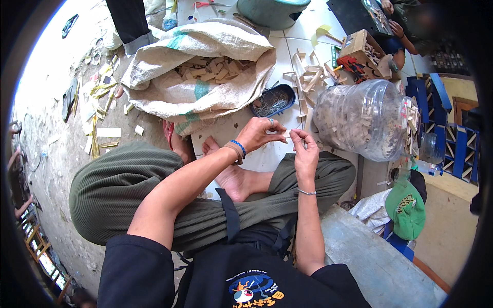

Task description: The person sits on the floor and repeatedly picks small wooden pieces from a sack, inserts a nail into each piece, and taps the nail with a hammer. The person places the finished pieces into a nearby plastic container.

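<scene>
In front of my crossed legs, my two hands meet at the fingertips. My left hand is closed in a pinch on a small pale piece that looks like wood. Close beside it, my right hand is also pinched; whatever lies between its fingertips is too small to name. Just beyond the hands, a dark blue oval tray holds many thin metal pins or wires. Past that, a large woven sack lies with its mouth open and small wooden pieces inside.
A clear plastic water jug with wooden pieces lies on its side at the right. Small wooden parts are scattered on the white tiles. A cardboard box stands near another person's hand. A green cap rests at the right.
</scene>
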{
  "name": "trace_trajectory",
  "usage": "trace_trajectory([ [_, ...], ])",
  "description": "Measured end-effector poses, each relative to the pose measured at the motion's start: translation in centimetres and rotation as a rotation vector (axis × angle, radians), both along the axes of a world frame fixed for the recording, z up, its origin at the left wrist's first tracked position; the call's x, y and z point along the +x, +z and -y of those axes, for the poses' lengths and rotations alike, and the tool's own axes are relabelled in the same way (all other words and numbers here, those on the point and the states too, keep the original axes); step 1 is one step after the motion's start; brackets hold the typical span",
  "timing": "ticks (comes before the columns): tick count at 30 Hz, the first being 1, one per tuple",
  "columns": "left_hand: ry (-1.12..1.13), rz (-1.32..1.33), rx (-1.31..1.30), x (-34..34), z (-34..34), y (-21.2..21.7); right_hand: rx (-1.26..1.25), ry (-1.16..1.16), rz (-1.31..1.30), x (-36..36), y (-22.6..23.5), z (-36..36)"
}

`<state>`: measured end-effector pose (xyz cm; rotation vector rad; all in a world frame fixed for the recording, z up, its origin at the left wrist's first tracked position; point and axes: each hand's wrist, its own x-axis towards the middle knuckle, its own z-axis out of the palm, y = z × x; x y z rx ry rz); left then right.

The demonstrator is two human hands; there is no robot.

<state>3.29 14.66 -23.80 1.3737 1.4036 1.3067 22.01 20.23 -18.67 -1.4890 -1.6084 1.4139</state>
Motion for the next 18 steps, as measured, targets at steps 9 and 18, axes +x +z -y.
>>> trace_trajectory([
  [9,-0.026,0.017,0.038,-0.2,0.0,0.0,0.214,0.094,0.164,-0.8,0.4,0.8],
  [18,-0.031,-0.002,0.035,-0.3,0.0,0.2,0.587,0.302,0.355,-1.3,1.1,0.6],
])
